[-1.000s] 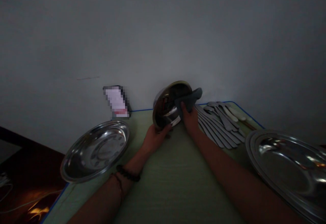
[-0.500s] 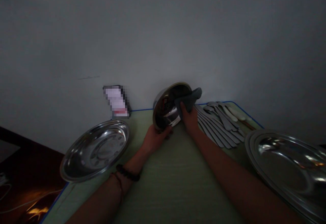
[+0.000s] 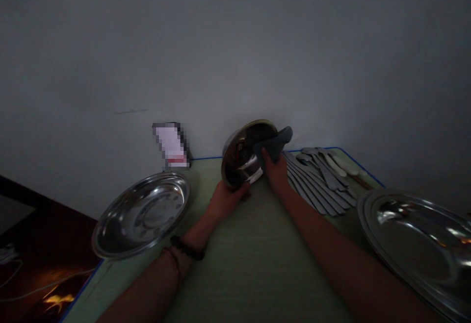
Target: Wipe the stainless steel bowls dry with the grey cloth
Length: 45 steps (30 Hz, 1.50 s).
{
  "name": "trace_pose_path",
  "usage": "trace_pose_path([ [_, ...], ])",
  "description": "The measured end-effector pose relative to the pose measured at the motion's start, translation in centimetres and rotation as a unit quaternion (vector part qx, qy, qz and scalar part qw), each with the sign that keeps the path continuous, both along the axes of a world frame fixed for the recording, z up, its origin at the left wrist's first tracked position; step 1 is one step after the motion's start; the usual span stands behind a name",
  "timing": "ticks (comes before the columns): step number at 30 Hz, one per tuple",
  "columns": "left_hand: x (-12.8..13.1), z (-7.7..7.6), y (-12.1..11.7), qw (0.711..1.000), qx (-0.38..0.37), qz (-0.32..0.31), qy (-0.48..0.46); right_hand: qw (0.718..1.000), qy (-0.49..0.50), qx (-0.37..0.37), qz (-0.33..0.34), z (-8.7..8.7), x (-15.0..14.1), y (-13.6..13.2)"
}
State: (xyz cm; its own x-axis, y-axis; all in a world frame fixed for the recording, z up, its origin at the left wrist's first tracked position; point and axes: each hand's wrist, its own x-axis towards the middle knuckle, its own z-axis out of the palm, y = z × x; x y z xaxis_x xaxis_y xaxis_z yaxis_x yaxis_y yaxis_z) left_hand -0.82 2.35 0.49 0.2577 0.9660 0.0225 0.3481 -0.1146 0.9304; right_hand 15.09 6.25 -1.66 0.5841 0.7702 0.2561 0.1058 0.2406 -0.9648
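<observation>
Head view — left hand [image 3: 225, 200] pinches bowl [image 3: 235, 159], right hand [image 3: 275, 171] clutches cloth [image 3: 274, 145] — apparent phone [image 3: 171, 142] screen illegibly pixelated.

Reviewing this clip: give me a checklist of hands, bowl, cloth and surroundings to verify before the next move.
- Left hand grips the steel bowl at its lower rim: ok.
- Right hand holds the grey cloth: ok.
- Bowl supported by the table: cannot tell, its underside is hidden.
- Left basin wholly over the table: not ok, it appears to jut past the blue edge.
- Right wrist clear of the fanned cutlery: cannot tell, they overlap in view.
</observation>
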Motion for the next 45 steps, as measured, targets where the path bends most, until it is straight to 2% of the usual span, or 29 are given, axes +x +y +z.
trace_pose_path([
  [5,0.2,0.4,-0.1,1.0,-0.014,0.008,0.0,1.0,0.009,0.021,0.012,0.1,0.0,-0.1],
  [9,0.2,0.6,-0.3,1.0,-0.009,0.015,-0.02,1.0,0.006,0.002,0.018,0.5,0.0,-0.4],
  [16,0.2,0.2,-0.2,0.999,0.001,0.02,-0.046,0.998,-0.028,-0.009,0.048,0.7,-0.1,-0.6],
  [22,0.4,0.2,0.2,0.984,0.026,0.055,-0.167,0.996,-0.063,-0.041,0.05,1.0,-0.2,-0.9],
  [29,0.5,0.1,-0.6,0.99,-0.033,-0.043,-0.131,0.995,-0.053,-0.031,0.077,1.2,-0.4,-1.2],
  [32,0.8,-0.1,-0.9,0.987,-0.07,-0.06,-0.128,0.994,-0.047,-0.021,0.101,1.3,-0.5,-1.4],
  [35,0.9,-0.2,-0.7,0.989,-0.071,-0.018,-0.131,0.995,-0.037,-0.012,0.095,1.2,-0.5,-1.3],
  [38,0.7,-0.2,-0.2,0.986,-0.031,0.071,-0.15,0.998,-0.026,-0.005,0.055,0.9,-0.3,-1.0],
  [40,0.6,-0.2,0.0,0.979,-0.006,0.105,-0.175,0.999,-0.021,0.007,0.032,0.7,-0.3,-0.7],
  [45,0.5,-0.1,0.2,0.984,-0.005,0.082,-0.161,0.999,0.013,0.049,-0.014,0.7,-0.5,-0.2],
])
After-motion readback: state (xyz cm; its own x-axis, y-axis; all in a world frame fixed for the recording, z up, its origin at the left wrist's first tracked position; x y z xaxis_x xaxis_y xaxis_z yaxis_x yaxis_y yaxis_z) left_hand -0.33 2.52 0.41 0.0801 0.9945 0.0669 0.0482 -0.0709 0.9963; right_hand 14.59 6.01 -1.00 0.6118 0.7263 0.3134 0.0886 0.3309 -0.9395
